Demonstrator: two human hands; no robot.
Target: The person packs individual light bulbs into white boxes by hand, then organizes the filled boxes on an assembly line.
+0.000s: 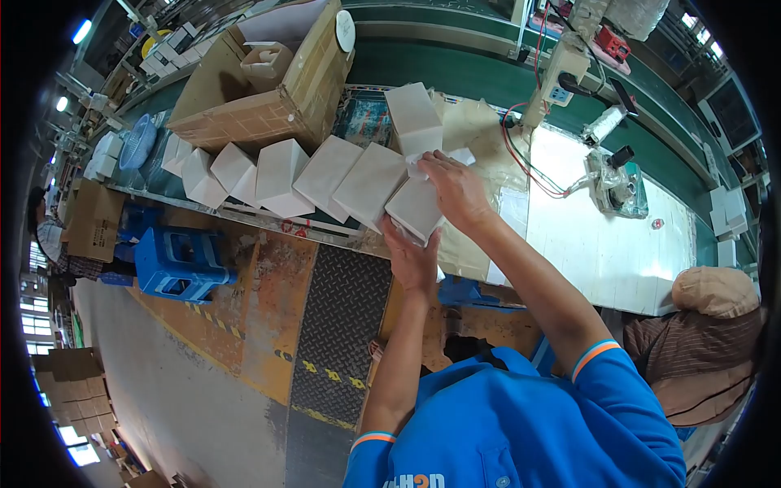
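My left hand point(412, 259) grips the near end of a small white box point(415, 209), its fingers and thumb on either side. My right hand point(455, 189) lies over the far edge of that box, fingers bent and pressed on a crumpled white cloth or tissue point(462, 156). The box sits tilted at the table's front edge, beside another white box point(370, 185). Several similar boxes continue leftward in a leaning row, including one white box point(283, 175). Behind my right hand stands a further white box point(413, 114).
A large open cardboard carton point(313, 89) with a tan block-like item point(266, 67) stands back left. A socket post point(561, 77) with cables rises at right, near a wrapped device point(620, 187). Blue stools point(183, 262) stand on the floor. A capped person point(700, 342) sits at right.
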